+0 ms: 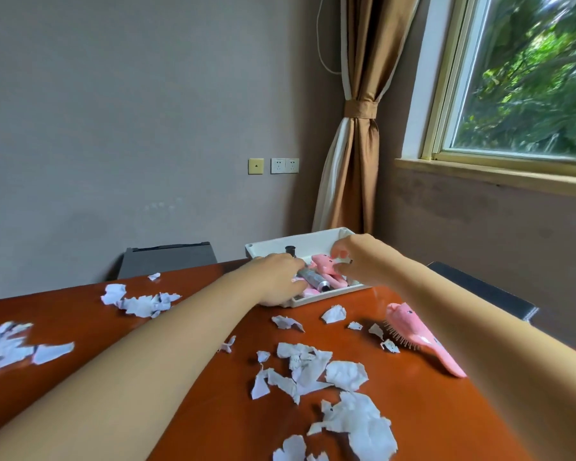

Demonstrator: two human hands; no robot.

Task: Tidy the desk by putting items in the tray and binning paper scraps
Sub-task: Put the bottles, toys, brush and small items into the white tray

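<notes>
Operator's record, head view. I see both arms uncovered along their full visible length: the left forearm and the right forearm are bare. The left hand and the right hand are ungloved. The right hand's fingers show pinkish tips; cause undetermined.

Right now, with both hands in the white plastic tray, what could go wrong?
The white plastic tray sits at the far edge of the red-brown wooden desk; a push from the left hand or right hand could slide it off. The pink plastic hairbrush lies beside the right forearm near the desk's side; drawing back might knock it off.
</notes>
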